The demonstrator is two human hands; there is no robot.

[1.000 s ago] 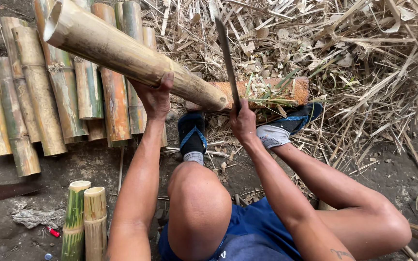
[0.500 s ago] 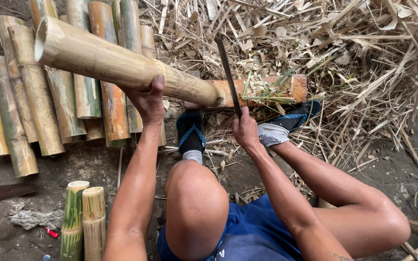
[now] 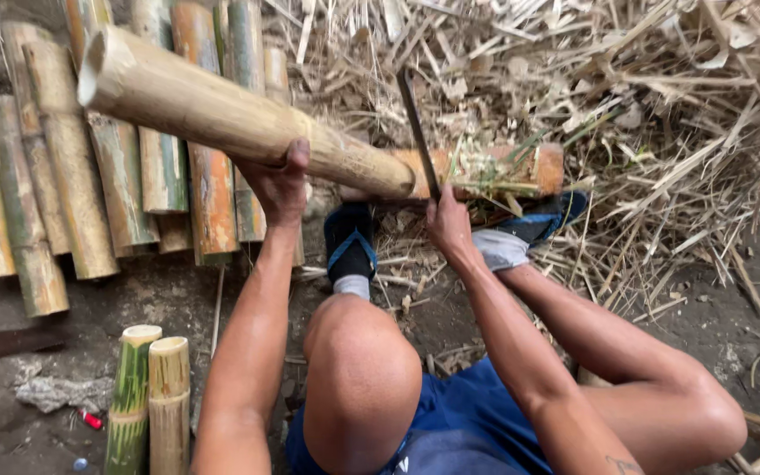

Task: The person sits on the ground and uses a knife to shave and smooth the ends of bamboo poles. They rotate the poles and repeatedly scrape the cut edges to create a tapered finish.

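A: Status on your grip?

B: Your left hand (image 3: 279, 180) is wrapped from below around the bamboo pole (image 3: 222, 114), round, smooth, pale tan. Its long axis runs up-left to lower-right, far end resting on an orange bamboo block (image 3: 485, 167).

A: And the right?

B: Your right hand (image 3: 449, 224) is clenched on the knife (image 3: 417, 127), dark blade upright, just beside that resting end.

bamboo pole (image 3: 222, 114): thick, tan, hollow-ended, tilted, lower end on orange log (image 3: 494, 167) | machete (image 3: 418, 132): dark blade, upright, edge just beside that log
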